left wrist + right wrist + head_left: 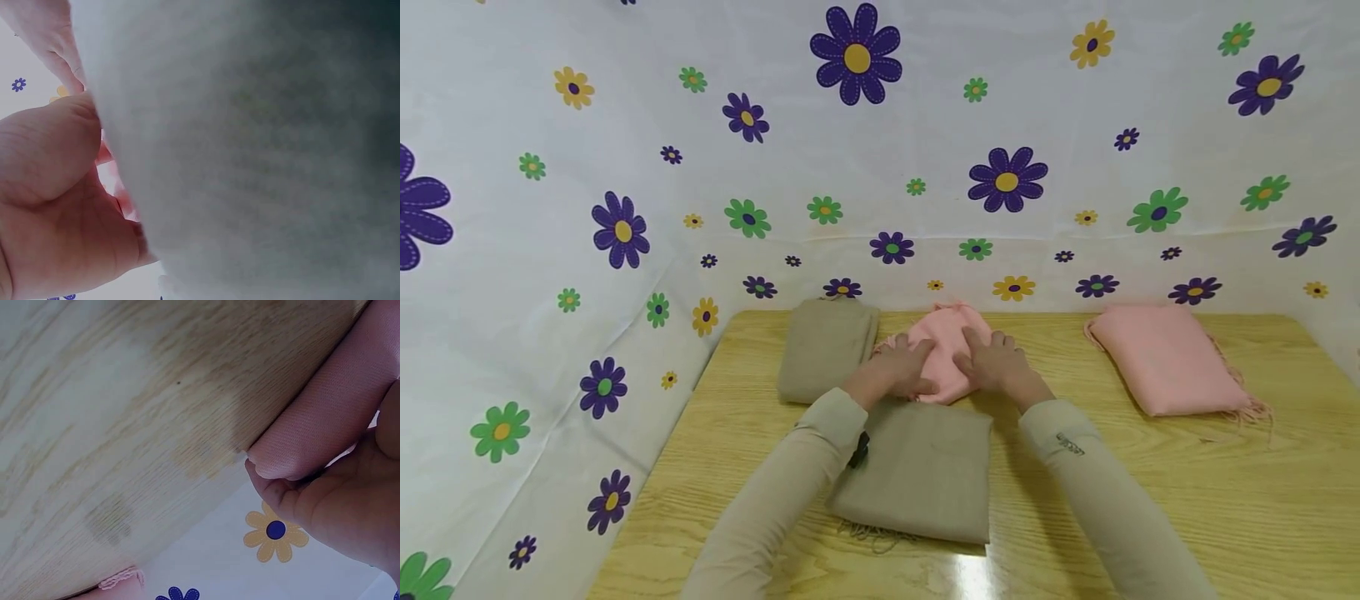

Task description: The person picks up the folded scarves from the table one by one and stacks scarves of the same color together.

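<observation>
A folded pink fringed scarf [947, 354] lies at the middle back of the table, between both hands. My left hand [898, 367] holds its left side, thumb towards the middle; the left wrist view is mostly blocked by something pale and blurred. At the right side, my right hand [1000, 364] grips the scarf, and in the right wrist view its fingers curl at the edge of the pink cloth [331, 406]. Just in front lies a folded grey-beige fringed scarf [925, 471], partly under the left forearm.
Another folded grey-beige scarf [823, 350] lies at the back left, beside the left hand. A second folded pink scarf [1172, 358] sits apart on the right of the wooden table [1225, 508]. A flower-printed white cloth [910, 125] hangs behind and to the left.
</observation>
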Action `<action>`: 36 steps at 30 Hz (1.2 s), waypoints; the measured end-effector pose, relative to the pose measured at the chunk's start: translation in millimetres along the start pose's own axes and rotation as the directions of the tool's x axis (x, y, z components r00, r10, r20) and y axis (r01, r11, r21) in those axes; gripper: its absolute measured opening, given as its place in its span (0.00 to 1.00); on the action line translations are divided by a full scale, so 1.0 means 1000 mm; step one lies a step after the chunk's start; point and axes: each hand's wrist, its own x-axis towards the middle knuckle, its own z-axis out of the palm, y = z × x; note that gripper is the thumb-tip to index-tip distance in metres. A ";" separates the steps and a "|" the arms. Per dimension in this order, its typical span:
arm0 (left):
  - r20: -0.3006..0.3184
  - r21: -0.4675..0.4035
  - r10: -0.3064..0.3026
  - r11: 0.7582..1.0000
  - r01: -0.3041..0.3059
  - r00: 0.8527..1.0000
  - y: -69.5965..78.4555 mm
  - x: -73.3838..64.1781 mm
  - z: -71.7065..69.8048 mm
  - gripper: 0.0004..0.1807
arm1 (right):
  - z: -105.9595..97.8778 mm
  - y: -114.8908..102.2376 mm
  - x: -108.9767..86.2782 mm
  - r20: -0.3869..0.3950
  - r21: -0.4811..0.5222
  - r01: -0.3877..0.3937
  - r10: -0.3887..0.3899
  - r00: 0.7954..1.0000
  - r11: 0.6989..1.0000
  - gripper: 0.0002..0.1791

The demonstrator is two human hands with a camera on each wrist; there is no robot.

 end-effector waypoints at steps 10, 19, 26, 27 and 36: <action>-0.017 -0.029 0.002 1.000 -0.002 1.000 -0.002 -0.001 0.000 0.42 | 0.006 -0.001 -0.001 -0.017 0.021 -0.030 0.030 0.999 0.999 0.35; -0.029 -0.017 0.051 0.999 -0.051 0.998 -0.006 0.000 0.004 0.41 | 0.007 -0.003 -0.005 -0.028 0.021 -0.043 0.043 0.999 0.999 0.34; -0.001 -0.091 0.061 0.994 -0.061 0.998 -0.008 -0.003 0.006 0.42 | 0.007 -0.002 -0.007 -0.020 0.030 -0.039 0.039 0.999 0.999 0.35; 0.002 -0.100 0.067 0.993 -0.066 0.998 -0.008 -0.004 0.006 0.42 | 0.007 -0.002 -0.007 -0.021 0.030 -0.037 0.038 0.999 0.999 0.35; 0.031 -0.161 0.089 0.983 -0.083 0.996 -0.012 -0.006 0.004 0.42 | 0.009 -0.004 -0.006 -0.034 0.019 -0.045 0.046 0.998 0.999 0.35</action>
